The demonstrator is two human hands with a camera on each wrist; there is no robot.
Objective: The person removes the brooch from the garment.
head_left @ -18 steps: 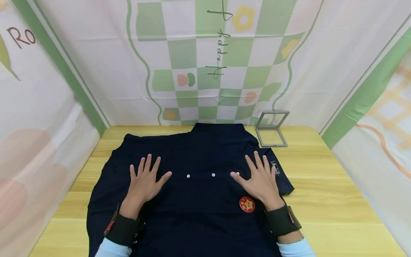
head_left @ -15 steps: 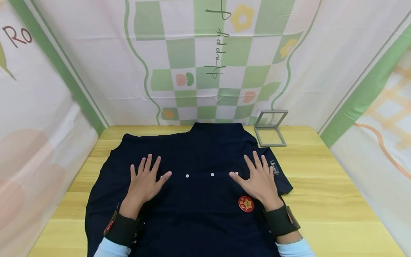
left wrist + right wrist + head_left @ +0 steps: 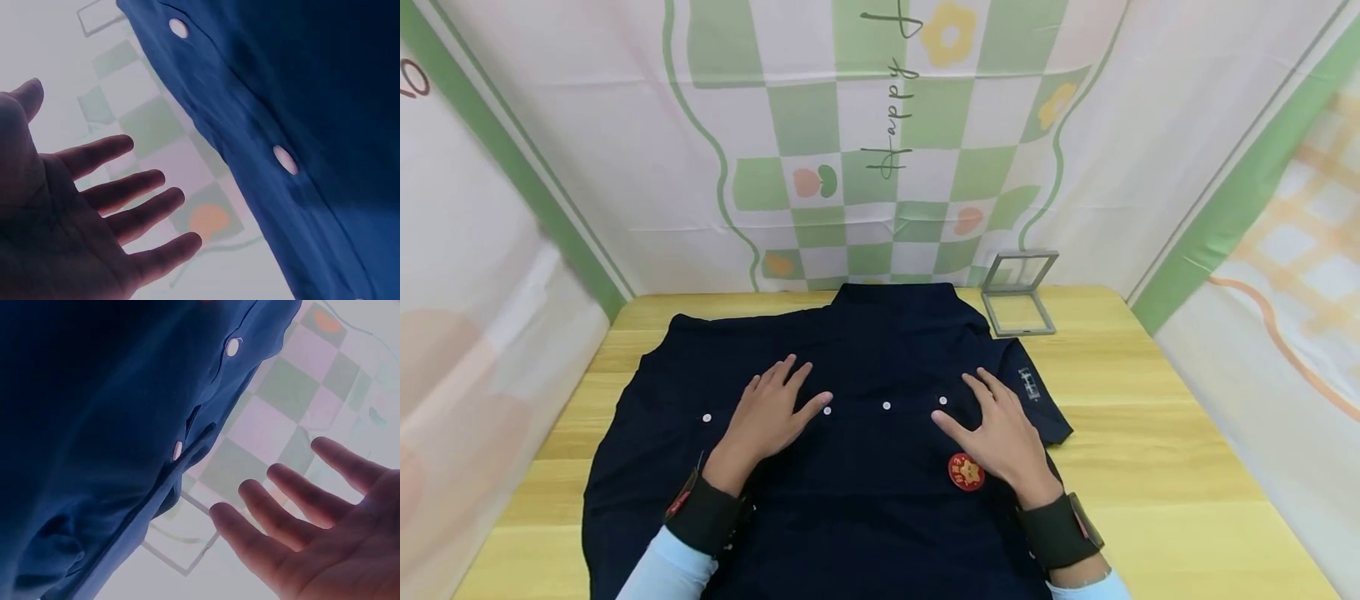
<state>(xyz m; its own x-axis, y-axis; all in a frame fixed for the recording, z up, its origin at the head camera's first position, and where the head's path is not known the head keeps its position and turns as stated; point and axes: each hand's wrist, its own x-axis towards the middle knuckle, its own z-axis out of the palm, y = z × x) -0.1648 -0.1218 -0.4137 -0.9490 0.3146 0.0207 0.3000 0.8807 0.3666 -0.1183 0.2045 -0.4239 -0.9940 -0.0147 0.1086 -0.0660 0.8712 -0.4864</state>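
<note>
A dark navy shirt (image 3: 865, 467) lies spread over the table, with a row of white buttons (image 3: 887, 406) running left to right across it. My left hand (image 3: 767, 414) hovers over the left part of the shirt, near the button line, holding nothing. To the right, my right hand (image 3: 1003, 433) hangs over the cloth with loosely extended fingers. A round red badge (image 3: 966, 472) with a yellow star sits beside that hand. In the left wrist view the fingers (image 3: 140, 212) are apart from the shirt (image 3: 294, 112). The right wrist view likewise shows bare fingers (image 3: 284, 528) beside the fabric (image 3: 119, 425).
Behind the shirt, a grey-framed clear case (image 3: 1018, 293) stands with its lid raised at the table's back right. Patterned cloth (image 3: 880, 167) hangs behind and at both sides. The light wooden table (image 3: 1150, 467) shows mostly to the right.
My left hand has moved right and turned, uncovering a button at its left. The right hand's fingers have bent a little. The head view has shifted slightly.
</note>
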